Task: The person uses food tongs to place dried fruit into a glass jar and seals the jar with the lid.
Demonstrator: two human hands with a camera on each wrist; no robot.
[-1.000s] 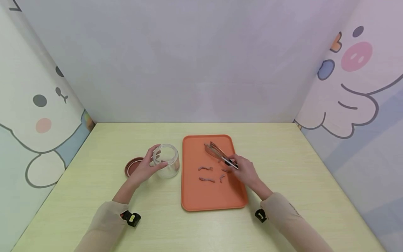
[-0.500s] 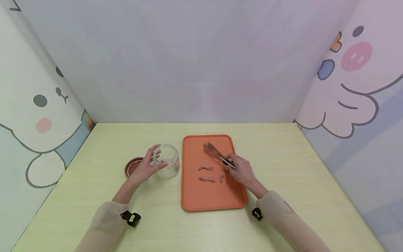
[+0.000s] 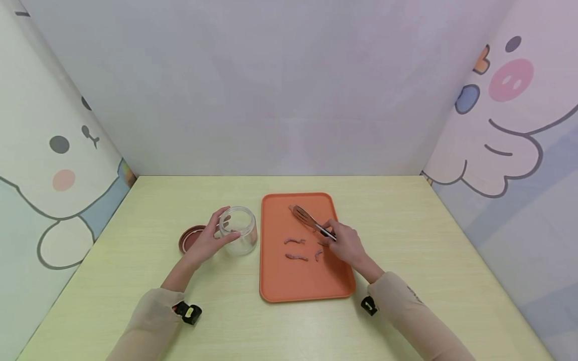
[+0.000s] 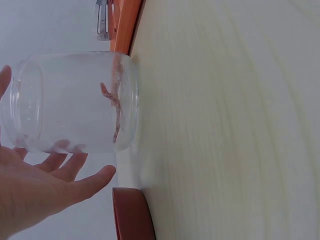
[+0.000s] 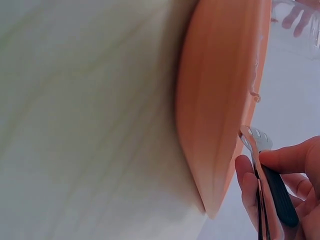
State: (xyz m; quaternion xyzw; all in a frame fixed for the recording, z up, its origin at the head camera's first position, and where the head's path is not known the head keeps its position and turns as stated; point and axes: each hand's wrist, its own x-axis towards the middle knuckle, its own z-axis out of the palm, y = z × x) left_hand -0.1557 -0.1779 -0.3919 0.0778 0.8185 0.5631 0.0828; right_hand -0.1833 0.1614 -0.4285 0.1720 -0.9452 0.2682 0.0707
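Observation:
My left hand [image 3: 208, 244] grips a clear wide-mouthed jar [image 3: 247, 240] near its rim, thumb across the front and fingers along the left side. In the left wrist view, reddish-brown crinkled strips [image 4: 117, 107] lie at the bottom of the jar. My right hand [image 3: 349, 245] holds metal tongs [image 3: 305, 217] with dark handle grips over the orange tray [image 3: 302, 286]. The tongs' ends are squeezed together near the tray's far part, with a small pinkish bit at their tip. Several similar strips [image 3: 296, 257] lie on the tray, some partly hidden by the right hand.
Left of the jar, a reddish-brown round lid [image 3: 188, 240] lies on the pale wooden table [image 3: 235, 326], partly behind the left hand. The tray has a low raised rim. A plain wall [image 3: 280, 100] rises behind the table, with cartoon-printed panels on both sides.
My right hand has shifted slightly left with the tongs. The tongs' spread ends have come together over the far part of the tray. My left hand and the jar have stayed in place.

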